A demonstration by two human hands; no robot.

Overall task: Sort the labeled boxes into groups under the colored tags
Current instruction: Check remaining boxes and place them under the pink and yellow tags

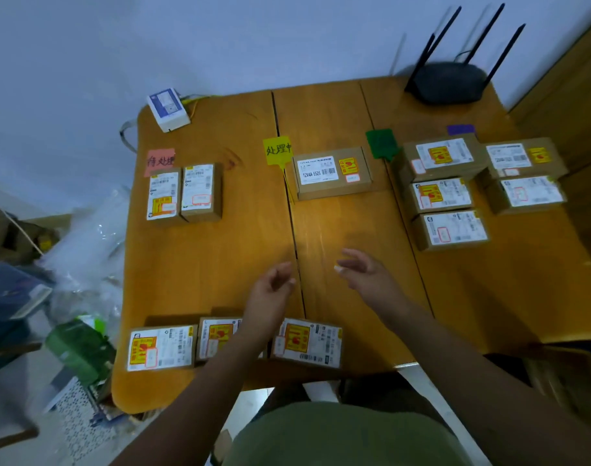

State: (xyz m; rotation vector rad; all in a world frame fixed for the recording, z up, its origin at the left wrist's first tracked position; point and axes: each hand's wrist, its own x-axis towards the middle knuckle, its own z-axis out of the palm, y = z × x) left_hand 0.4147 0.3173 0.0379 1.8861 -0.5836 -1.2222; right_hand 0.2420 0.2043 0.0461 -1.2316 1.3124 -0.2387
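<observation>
At the far left of the wooden desk (pixel 220 264), a pink tag (pixel 160 161) with handwritten characters lay flat, and just below it two small labeled boxes (pixel 185 194) stood side by side, touching. Behind them, at the back left corner, sat a white device (pixel 168 109) with a yellow cable. Along the near edge a row of three labeled boxes (pixel 233 344) lay close together, the middle one partly hidden by the left forearm. The left hand (pixel 272 290) hovered above the desk near its middle seam, fingers loosely curled and grasping nothing. Farther back, a yellow tag (pixel 278 149) with handwriting lay beside a single flat box (pixel 332 173) with a white label and a yellow-and-red sticker, the box just to the tag's right. The right hand (pixel 364 270) hovered to the right of the seam, released, fingers spread and pointing left toward the other hand, holding nothing. A green tag (pixel 381 142) lay behind and left of a column of three boxes (pixel 443 193) set one below another, close together. A purple tag (pixel 460 130) showed only as a strip behind the top box there, and to the right two more boxes (pixel 526 176) lay one below the other near the desk's right edge. A black router (pixel 450 82) with upright antennas stood in the back right corner.
</observation>
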